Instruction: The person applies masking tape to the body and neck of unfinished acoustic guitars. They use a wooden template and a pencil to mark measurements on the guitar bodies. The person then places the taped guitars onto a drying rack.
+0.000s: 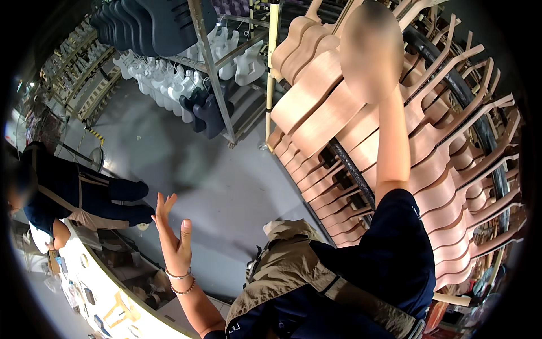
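My left hand is raised over the floor at the lower left, its fingers stretched out and nothing in it. A silver bangle and a beaded bracelet circle that wrist. On the right my right arm reaches up across rows of unfinished wooden guitars, pale bodies with necks attached. My right hand lies within a blurred patch beside the uppermost bodies, so its fingers and anything in them are hidden. The guitars sit close together on a rack with dark padded bars, their necks pointing right.
Dark guitar bodies and white ones hang on a metal rack at the back. A co-worker in dark clothes stands at the left beside a bright workbench. Grey floor lies between.
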Tool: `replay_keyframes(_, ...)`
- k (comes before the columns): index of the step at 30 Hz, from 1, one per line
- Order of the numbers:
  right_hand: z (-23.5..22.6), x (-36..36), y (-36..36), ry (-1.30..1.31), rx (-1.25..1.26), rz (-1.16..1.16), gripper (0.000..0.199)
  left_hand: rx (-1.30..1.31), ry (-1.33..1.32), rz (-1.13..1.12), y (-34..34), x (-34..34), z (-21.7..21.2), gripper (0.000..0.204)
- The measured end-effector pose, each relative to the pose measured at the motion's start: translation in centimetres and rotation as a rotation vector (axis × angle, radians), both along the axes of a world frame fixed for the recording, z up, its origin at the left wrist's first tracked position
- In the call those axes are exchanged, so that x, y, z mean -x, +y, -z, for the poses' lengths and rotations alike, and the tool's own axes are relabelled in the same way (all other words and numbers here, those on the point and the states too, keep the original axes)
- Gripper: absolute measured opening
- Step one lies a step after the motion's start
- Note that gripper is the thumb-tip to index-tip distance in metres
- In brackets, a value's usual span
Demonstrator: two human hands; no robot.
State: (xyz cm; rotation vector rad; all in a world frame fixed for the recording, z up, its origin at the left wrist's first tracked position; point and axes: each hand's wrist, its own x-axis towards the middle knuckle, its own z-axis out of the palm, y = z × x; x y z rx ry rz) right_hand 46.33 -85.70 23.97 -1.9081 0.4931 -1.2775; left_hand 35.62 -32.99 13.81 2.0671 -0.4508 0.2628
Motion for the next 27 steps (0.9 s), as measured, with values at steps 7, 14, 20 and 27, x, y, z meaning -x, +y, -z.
replay_keyframes(7,-1.0,-3.5,-11.2,0.257,0.074,0.147,0.065,0.016,0.045,0.032,-0.3,-2.6,0.6,0.066)
replay_keyframes(14,4.0,-5.6,-16.5,0.290,0.132,0.313,0.089,-0.014,0.087,-0.012,0.8,-3.1,1.6,0.070)
replay_keyframes(20,4.7,-4.7,-14.5,0.265,0.070,0.350,0.081,0.017,0.180,-0.013,0.9,-3.3,3.6,0.069)
replay_keyframes(27,2.6,5.6,-5.7,-0.092,0.747,0.814,0.075,0.046,0.279,-0.032,1.6,-2.9,5.8,0.067)
